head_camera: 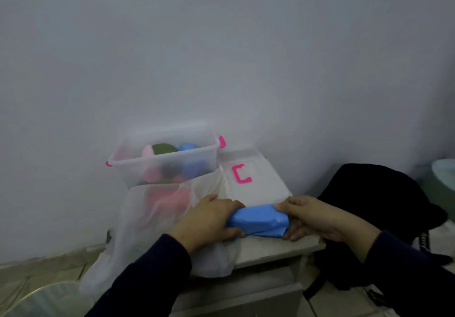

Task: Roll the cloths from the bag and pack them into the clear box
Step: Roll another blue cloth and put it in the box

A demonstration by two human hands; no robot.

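Closest to the viewer, two arms in dark sleeves reach forward over a small pale table (275, 245). Between the hands lies a blue cloth (258, 221), rolled into a thick, slightly flattened log that runs left to right near the table's front edge. The left hand (209, 219) wraps the roll's left end, fingers curled over the top and thumb tucked under the near side. The right hand (314, 214) grasps the right end, fingers bent over the top and thumb along the near edge. So both hands are closed around the blue cloth, one at each end. Under the left wrist and spilling off the table's left front corner sits a thin, see-through white bag (152, 223); pink cloth shows dimly through it. Just beyond the blue cloth, on the right part of the table, a clear lid (256, 181) with a bright pink handle lies flat. Farther back on the left, touching the bag, stands the clear box (167, 161) with pink clips at its sides; it is open and holds rolled cloths in pink, dark green and blue. To the right of the table rests a black backpack (376, 198). A plain pale wall (221, 58) rises behind everything.
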